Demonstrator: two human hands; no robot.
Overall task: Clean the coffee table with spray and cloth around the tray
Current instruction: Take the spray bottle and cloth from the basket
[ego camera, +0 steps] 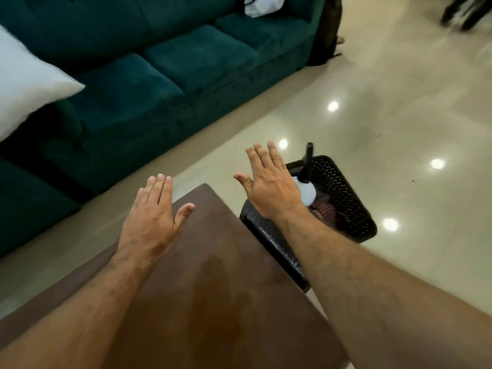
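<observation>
A brown wooden coffee table (221,275) fills the lower middle of the head view, one corner pointing away from me. My left hand (153,217) hovers flat over the table's far left edge, fingers straight, holding nothing. My right hand (269,182) is stretched out flat past the table's right edge, above a black perforated basket (343,193) on the floor. In the basket stands a white spray bottle (307,191) with a black trigger head, beside a reddish checked cloth (326,210). No tray is in view.
A dark green sofa (159,75) runs along the left and top, with a white cushion (24,83) at far left. Glossy beige floor (399,115) lies to the right. Someone's dark legs (463,12) stand at top right.
</observation>
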